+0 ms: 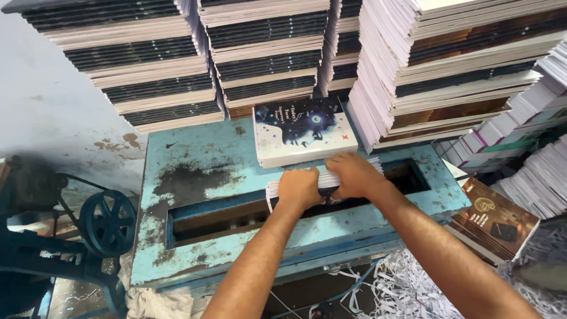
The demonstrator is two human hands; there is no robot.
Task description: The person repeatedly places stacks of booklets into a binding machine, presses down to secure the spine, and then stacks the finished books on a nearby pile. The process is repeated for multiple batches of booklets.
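Together, left hand (299, 188) and right hand (353, 175) (both gripping) on book stack (326, 179).

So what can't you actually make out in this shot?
- Head view: the middle of the white bundle of pages is covered by the left hand and right hand.
- Inside of the slot in the blue table: too dark to see.
- The book stacks run off the top edge, so their height is unknown.
- The wheel machine is cut off at the left edge.
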